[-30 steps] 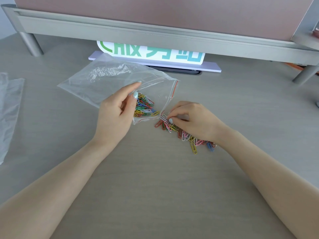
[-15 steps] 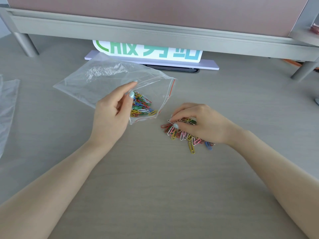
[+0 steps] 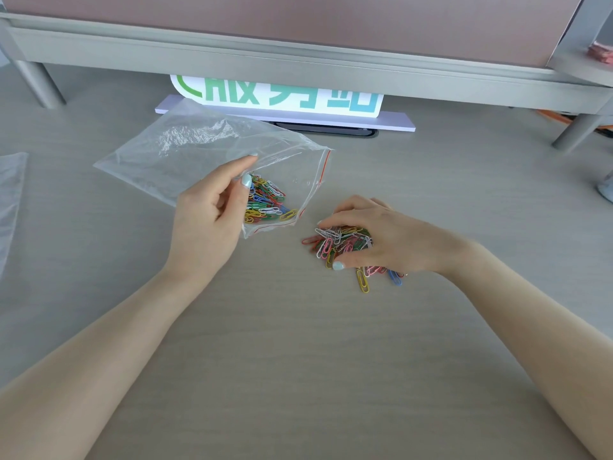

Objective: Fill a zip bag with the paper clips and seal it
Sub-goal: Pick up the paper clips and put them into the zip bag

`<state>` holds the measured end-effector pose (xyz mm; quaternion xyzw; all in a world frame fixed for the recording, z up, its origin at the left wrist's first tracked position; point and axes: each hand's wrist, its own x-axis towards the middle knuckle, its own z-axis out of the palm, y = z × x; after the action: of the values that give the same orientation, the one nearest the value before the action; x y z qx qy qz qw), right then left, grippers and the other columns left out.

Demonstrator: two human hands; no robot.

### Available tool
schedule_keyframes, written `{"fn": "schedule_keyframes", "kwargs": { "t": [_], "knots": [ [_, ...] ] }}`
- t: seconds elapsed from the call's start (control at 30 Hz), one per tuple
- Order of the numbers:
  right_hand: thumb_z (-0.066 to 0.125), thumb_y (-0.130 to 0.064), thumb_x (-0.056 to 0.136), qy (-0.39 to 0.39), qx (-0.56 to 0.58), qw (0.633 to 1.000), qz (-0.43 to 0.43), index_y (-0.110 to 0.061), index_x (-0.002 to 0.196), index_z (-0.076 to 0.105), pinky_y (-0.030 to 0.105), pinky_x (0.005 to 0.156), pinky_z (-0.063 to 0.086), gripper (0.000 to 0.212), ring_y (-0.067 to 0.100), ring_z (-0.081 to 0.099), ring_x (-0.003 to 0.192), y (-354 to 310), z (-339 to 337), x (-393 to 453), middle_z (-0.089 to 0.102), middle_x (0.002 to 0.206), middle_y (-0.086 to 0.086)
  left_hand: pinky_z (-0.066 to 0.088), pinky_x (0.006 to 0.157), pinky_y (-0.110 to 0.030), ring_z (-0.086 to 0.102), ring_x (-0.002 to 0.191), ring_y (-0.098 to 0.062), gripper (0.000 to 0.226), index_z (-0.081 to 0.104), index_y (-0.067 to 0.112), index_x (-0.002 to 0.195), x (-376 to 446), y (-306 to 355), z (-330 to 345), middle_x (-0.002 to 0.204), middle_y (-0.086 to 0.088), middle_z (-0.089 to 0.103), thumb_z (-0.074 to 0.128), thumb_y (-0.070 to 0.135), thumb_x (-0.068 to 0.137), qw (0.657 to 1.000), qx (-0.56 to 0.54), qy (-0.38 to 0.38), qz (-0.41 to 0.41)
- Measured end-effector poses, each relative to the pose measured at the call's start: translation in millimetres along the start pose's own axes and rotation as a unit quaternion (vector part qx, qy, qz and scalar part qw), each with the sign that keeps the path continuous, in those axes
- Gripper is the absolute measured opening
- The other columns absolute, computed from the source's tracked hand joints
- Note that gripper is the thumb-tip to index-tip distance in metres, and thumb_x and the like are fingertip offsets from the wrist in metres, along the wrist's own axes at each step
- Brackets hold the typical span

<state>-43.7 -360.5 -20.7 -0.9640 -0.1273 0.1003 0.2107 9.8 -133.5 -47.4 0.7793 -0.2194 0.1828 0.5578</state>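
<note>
Coloured paper clips (image 3: 341, 242) are now bunched under the curled right hand (image 3: 381, 237); left hand (image 3: 212, 214) still pinches the zip bag (image 3: 199, 151).

hands (image 3: 212, 214): pale blue nail polish | forearms: bare, no sleeves

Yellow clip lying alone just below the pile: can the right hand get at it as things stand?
Probably yes. The yellow clip lies bare on the desk beside the right hand, nothing over it. But that hand is curled on a bunch of paper clips, so its fingers are occupied.
</note>
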Motion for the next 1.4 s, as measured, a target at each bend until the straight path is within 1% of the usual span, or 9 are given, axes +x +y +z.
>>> {"fn": "schedule_keyframes", "kwargs": {
  "t": [0.17, 0.37, 0.57, 0.67, 0.83, 1.0, 1.13, 1.33, 1.4],
  "knots": [
    [0.068, -0.026, 0.081, 0.031, 0.042, 0.998, -0.031, -0.027, 0.11, 0.064, 0.013, 0.087, 0.036, 0.029, 0.004, 0.049, 0.096, 2.9, -0.5, 3.9, 0.052, 0.107, -0.004, 0.034, 0.05, -0.035, 0.038, 0.054, -0.032, 0.03, 0.059, 0.026, 0.117, 0.1, -1.2, -0.1, 0.062, -0.022, 0.053, 0.046, 0.012, 0.094, 1.0, 0.0, -0.001, 0.004],
    [0.064, -0.015, 0.084, 0.056, 0.038, 0.997, -0.033, -0.022, 0.094, 0.068, 0.004, 0.068, 0.036, 0.014, -0.008, 0.051, 0.075, 5.1, 1.0, 5.5, 0.051, 0.088, -0.01, 0.035, 0.052, -0.038, 0.039, 0.057, -0.035, 0.03, 0.057, 0.03, 0.115, 0.0, -1.0, -0.2, 0.065, -0.024, 0.054, 0.045, 0.015, 0.092, 1.0, 0.002, 0.0, 0.008],
    [0.062, -0.011, 0.084, 0.064, 0.015, 0.997, -0.046, -0.019, 0.089, 0.069, 0.006, 0.065, 0.037, 0.011, -0.005, 0.052, 0.071, 4.3, 0.2, 5.0, 0.053, 0.082, -0.011, 0.035, 0.051, -0.036, 0.038, 0.054, -0.035, 0.03, 0.059, 0.028, 0.117, 0.5, -3.1, 0.3, 0.062, -0.022, 0.051, 0.046, 0.016, 0.093, 1.0, 0.007, -0.001, 0.005],
    [0.062, -0.01, 0.083, 0.069, 0.004, 0.996, -0.055, -0.019, 0.088, 0.069, 0.007, 0.065, 0.038, 0.012, -0.001, 0.053, 0.07, 2.9, -0.7, 3.8, 0.056, 0.083, -0.007, 0.037, 0.051, -0.034, 0.04, 0.054, -0.033, 0.03, 0.059, 0.029, 0.117, 0.6, -4.9, 0.3, 0.06, -0.006, 0.055, 0.046, 0.015, 0.093, 1.0, 0.006, 0.002, 0.008],
    [0.062, -0.005, 0.079, 0.097, 0.009, 0.994, -0.055, -0.017, 0.085, 0.072, 0.013, 0.064, 0.041, 0.016, 0.01, 0.054, 0.068, 0.1, 1.3, 3.3, 0.062, 0.081, 0.001, 0.039, 0.051, -0.04, 0.04, 0.055, -0.04, 0.03, 0.059, 0.031, 0.116, 1.0, -4.3, -0.6, 0.061, -0.023, 0.049, 0.045, 0.017, 0.093, 1.0, 0.004, -0.003, 0.009],
    [0.065, -0.005, 0.077, 0.121, 0.063, 0.991, -0.018, -0.018, 0.079, 0.072, 0.011, 0.063, 0.042, 0.015, 0.008, 0.056, 0.069, 0.7, 2.3, 2.9, 0.065, 0.078, -0.001, 0.038, 0.052, -0.04, 0.039, 0.057, -0.04, 0.031, 0.058, 0.034, 0.116, 1.4, -4.2, -0.5, 0.063, -0.022, 0.049, 0.046, 0.016, 0.093, 1.0, -0.001, -0.002, 0.008],
    [0.068, -0.01, 0.076, 0.149, 0.115, 0.982, 0.027, -0.023, 0.075, 0.071, 0.011, 0.061, 0.045, 0.014, 0.001, 0.059, 0.062, 2.3, 2.6, 4.2, 0.07, 0.075, -0.003, 0.037, 0.052, -0.036, 0.04, 0.057, -0.036, 0.029, 0.057, 0.035, 0.115, 1.9, -5.1, 0.2, 0.063, -0.009, 0.048, 0.047, 0.018, 0.093, 1.0, -0.003, -0.001, 0.013],
    [0.068, -0.012, 0.078, 0.16, 0.185, 0.967, 0.067, -0.019, 0.078, 0.074, 0.012, 0.054, 0.043, 0.009, -0.001, 0.056, 0.052, 2.1, -0.8, 3.8, 0.07, 0.069, -0.006, 0.038, 0.054, -0.036, 0.041, 0.058, -0.036, 0.03, 0.059, 0.028, 0.117, 1.7, -3.4, 0.5, 0.065, -0.021, 0.049, 0.047, 0.014, 0.094, 1.0, 0.0, -0.001, 0.018],
    [0.067, -0.011, 0.078, 0.153, 0.207, 0.964, 0.072, -0.023, 0.076, 0.074, 0.021, 0.053, 0.043, 0.014, 0.005, 0.053, 0.05, 3.7, -1.6, 5.2, 0.069, 0.064, -0.002, 0.037, 0.054, -0.035, 0.041, 0.058, -0.035, 0.03, 0.058, 0.027, 0.117, 2.2, -2.5, 0.2, 0.065, -0.021, 0.05, 0.047, 0.014, 0.093, 1.0, 0.002, -0.001, 0.021]
  ]
}}
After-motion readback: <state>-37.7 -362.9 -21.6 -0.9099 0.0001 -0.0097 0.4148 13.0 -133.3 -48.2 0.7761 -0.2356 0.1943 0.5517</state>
